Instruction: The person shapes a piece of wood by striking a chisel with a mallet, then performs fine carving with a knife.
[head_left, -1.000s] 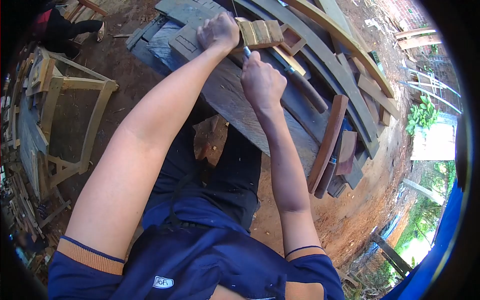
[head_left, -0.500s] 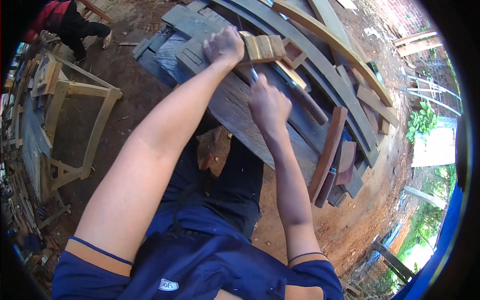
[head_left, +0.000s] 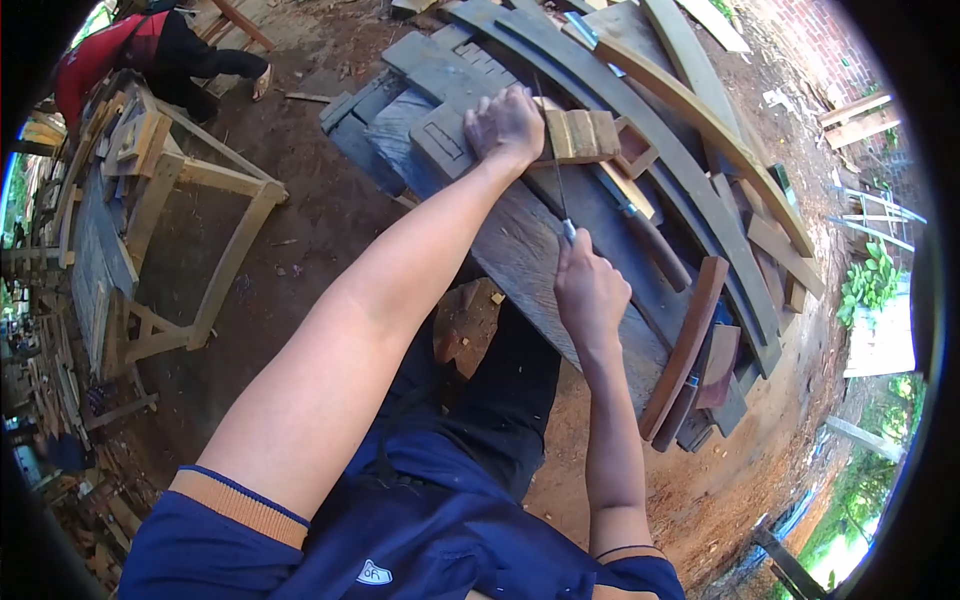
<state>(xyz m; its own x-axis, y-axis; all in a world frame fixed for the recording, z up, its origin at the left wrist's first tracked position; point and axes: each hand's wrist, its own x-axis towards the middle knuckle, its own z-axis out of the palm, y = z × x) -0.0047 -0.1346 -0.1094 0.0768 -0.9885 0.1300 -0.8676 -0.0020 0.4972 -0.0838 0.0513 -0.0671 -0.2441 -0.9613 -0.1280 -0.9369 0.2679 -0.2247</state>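
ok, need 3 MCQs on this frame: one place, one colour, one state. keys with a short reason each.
1. Where does the left hand rest?
A. on the light wood block
B. on the person's knee
C. on the bare frame

2. What colour is the top of the other person at upper left?
A. yellow
B. red
C. white

3. How is the right hand?
A. open and flat
B. hanging free
C. closed around a thin-bladed tool

Key: 1 A, the hand presses the light wood block onto the dark plank. 2 B, the top shows red. 3 C, the fingers wrap the thin-bladed tool, whose blade runs up to the block.
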